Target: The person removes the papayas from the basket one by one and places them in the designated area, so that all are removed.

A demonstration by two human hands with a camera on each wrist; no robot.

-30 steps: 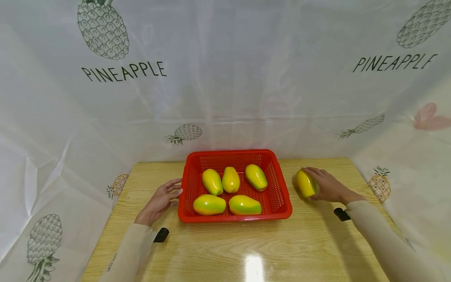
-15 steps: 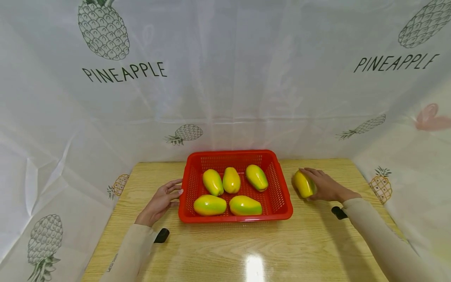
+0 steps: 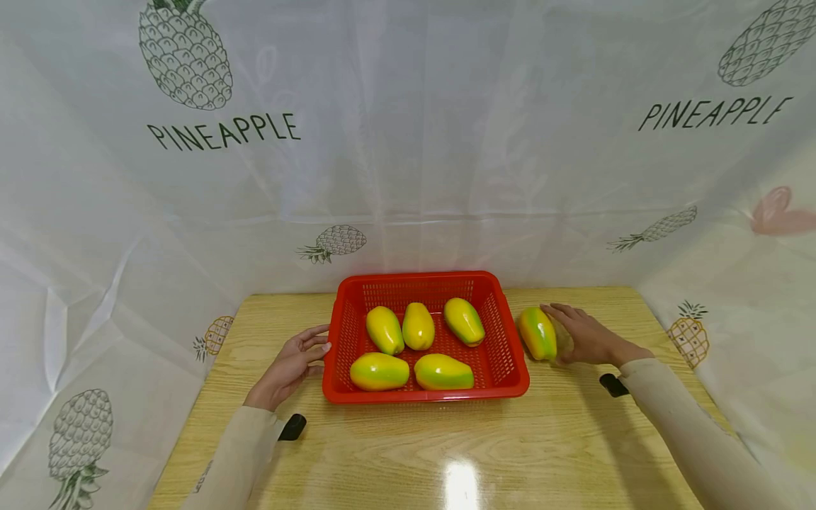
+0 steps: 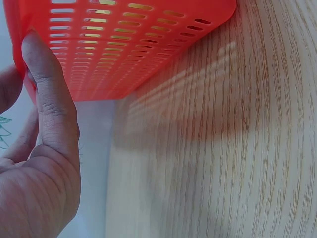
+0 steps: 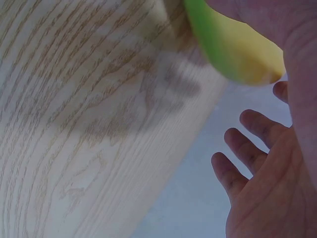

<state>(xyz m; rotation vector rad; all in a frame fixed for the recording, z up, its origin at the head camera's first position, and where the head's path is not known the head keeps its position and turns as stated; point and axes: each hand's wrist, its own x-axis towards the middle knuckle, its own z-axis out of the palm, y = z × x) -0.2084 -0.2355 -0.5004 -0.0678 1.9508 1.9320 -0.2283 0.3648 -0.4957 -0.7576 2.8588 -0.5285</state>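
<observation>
In the head view a red plastic basket of slotted mesh stands mid-table with several yellow-green papayas lying in it. At its left side my left hand holds the rim between thumb and finger; the left wrist view shows the finger against the rim and outer wall. To the basket's right, a loose papaya lies on the wooden table, near the basket wall. Just right of this fruit is my right hand, its fingers spread and loosely bent. In the right wrist view the papaya is partly hidden by the hand.
A light wooden table carries everything. Behind it and on both sides hangs a pale curtain printed with pineapples. Black wrist straps show at both sleeves.
The loose papaya has moved left and turned, out of my right hand's grasp, toward the basket. My right hand has shifted slightly left. The left hand and basket stay put.
</observation>
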